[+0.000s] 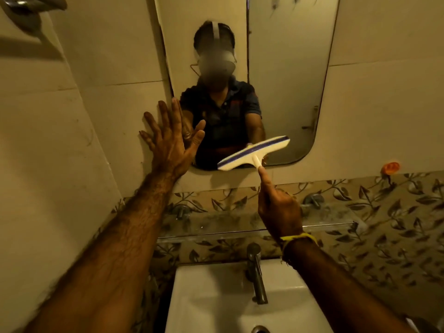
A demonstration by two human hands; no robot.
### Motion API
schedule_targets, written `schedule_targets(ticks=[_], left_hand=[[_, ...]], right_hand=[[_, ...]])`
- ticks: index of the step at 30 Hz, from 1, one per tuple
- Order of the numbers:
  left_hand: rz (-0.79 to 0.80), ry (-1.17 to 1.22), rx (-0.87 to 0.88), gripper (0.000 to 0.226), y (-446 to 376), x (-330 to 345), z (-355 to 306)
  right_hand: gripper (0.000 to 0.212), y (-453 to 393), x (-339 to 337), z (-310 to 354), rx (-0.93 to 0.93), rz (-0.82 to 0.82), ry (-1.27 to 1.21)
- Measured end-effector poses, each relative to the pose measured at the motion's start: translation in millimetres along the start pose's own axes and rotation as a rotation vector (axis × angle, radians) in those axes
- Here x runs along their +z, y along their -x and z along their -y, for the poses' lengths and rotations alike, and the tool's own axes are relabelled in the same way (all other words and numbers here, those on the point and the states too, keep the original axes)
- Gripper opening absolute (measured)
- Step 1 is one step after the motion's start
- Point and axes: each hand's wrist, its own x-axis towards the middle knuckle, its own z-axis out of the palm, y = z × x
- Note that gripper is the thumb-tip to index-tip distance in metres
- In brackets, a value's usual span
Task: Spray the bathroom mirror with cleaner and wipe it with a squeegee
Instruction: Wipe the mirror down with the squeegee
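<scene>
There, the left hand [168, 143] lay flat with fingers spread against the left edge of the mirror [283, 80], partly on the wall tile. The right hand [278, 207] had its grip curled round the handle of the white squeegee [254, 153], index finger stretched along the stem. The squeegee's blue-edged blade sat tilted at the mirror's lower edge, right end higher; whether it touched the glass could not be told. Below were a glass shelf [240, 227], a tap [257, 272] and a white sink [216, 296] on the near side.
</scene>
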Motion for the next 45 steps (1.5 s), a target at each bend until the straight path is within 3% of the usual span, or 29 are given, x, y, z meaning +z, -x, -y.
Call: schedule_targets(ticks=[6, 14, 21, 28, 36, 42, 45], left_hand=[[-0.056, 0.023, -0.073, 0.099, -1, 12, -18], [-0.087, -0.048, -0.074, 0.102, 0, 19, -20], [-0.085, -0.072, -0.087, 0.104, -1, 18, -22], [-0.076, -0.086, -0.066, 0.105, 3, 14, -21], [-0.058, -0.066, -0.07, 0.104, 1, 14, -20], [-0.039, -0.068, -0.051, 0.107, 4, 10, -17], [-0.015, -0.078, -0.04, 0.109, 4, 8, -15]], right_hand=[[0.054, -95, -28, 6, 0.161, -0.298, -0.192], [0.053, -48, -25, -10, 0.205, -0.242, -0.234], [0.051, -163, -71, -20, 0.293, -0.557, -0.346], [0.052, -53, -16, -24, 0.296, -0.407, -0.378], [0.051, -124, -46, -27, 0.369, -0.554, -0.414], [0.052, -12, 13, 1, 0.404, -0.331, -0.401], [0.049, -46, 2, 0, 0.473, -0.472, -0.483]])
